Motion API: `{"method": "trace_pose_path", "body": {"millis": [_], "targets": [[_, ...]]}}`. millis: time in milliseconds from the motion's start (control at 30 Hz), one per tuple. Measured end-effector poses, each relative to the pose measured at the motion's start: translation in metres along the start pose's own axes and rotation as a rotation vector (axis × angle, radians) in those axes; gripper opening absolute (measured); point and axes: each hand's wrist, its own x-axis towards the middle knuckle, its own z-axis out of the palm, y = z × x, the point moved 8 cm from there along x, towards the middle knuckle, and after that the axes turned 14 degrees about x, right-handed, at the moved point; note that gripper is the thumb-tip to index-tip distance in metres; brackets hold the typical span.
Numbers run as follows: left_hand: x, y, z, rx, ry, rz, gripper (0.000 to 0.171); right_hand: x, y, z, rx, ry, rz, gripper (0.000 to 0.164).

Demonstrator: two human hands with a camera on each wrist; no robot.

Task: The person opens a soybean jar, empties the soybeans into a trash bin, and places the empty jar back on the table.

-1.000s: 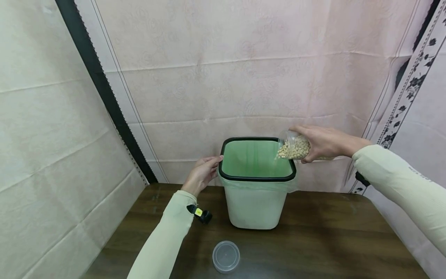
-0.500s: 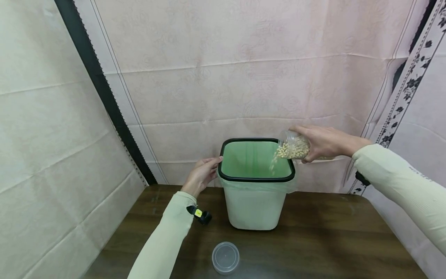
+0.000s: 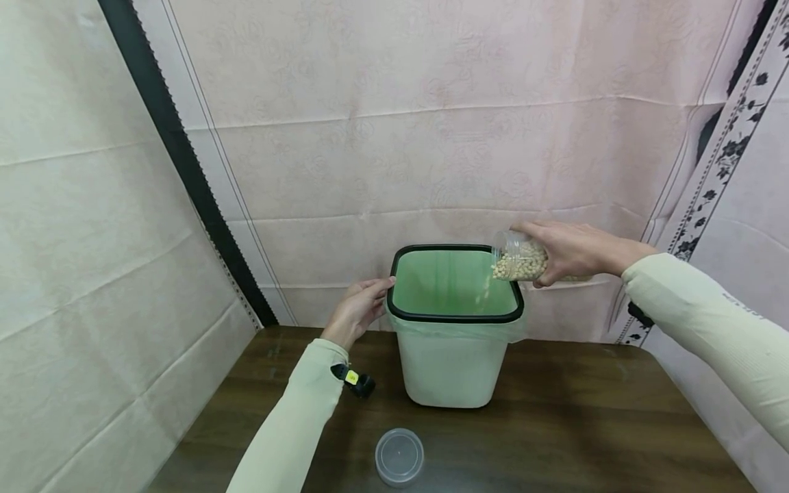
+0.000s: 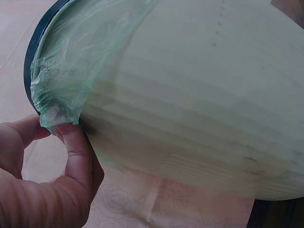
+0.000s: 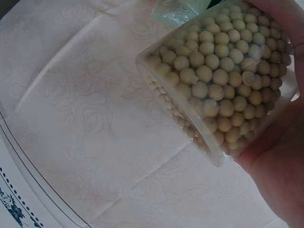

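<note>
A pale green trash bin [image 3: 453, 370] with a black rim [image 3: 456, 318] stands on the table, lined with a thin green bag [image 4: 95, 66]. My left hand [image 3: 357, 311] pinches the bin's left rim and the bag's folded edge between thumb and fingers. At the bin's right side, my right hand [image 3: 576, 250] grips a clear plastic jar [image 5: 213, 80] of round soybeans [image 3: 520, 266]. The jar lies nearly level, its mouth over the right rim, and a few beans are falling inside the bin. The bin's floor is hidden from the head view.
A clear round lid [image 3: 399, 457] lies on the dark wooden table [image 3: 555, 424] in front of the bin. Pale patterned cloth [image 3: 370, 164] hangs behind the table and along both sides.
Beans begin to spill from the jar, stream thickly half a second ago, and now only a few are in the air. Both hands stay nearly where they were.
</note>
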Motion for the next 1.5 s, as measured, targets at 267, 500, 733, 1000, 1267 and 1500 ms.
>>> {"method": "trace_pose_path", "body": {"millis": [267,500,733,1000,1267,1500], "targets": [[0.0016,0.0002,0.0021,-0.011,-0.004,-0.002,0.026,-0.0014,0.0008,-0.0016,-0.015,-0.002,0.005,0.111],[-0.0005,0.0005,0.0017,-0.004,-0.007,-0.003,0.02,-0.0014,0.0002,-0.0007,-0.017,-0.024,0.016,0.113],[-0.0011,-0.0011,-0.0001,-0.007,-0.002,-0.015,0.022,-0.0006,-0.0007,-0.0003,-0.021,-0.031,0.019,0.113],[-0.0009,-0.0005,-0.0001,-0.002,-0.002,-0.011,0.026,-0.0004,-0.0013,-0.0004,-0.025,-0.037,0.02,0.113],[0.0003,0.0012,0.0014,0.001,-0.005,-0.002,0.028,0.0,-0.0014,-0.0009,-0.037,-0.042,0.018,0.112],[0.0002,0.001,0.0012,0.007,-0.007,0.002,0.027,0.0005,-0.0039,-0.0025,-0.055,-0.044,0.009,0.113]]}}
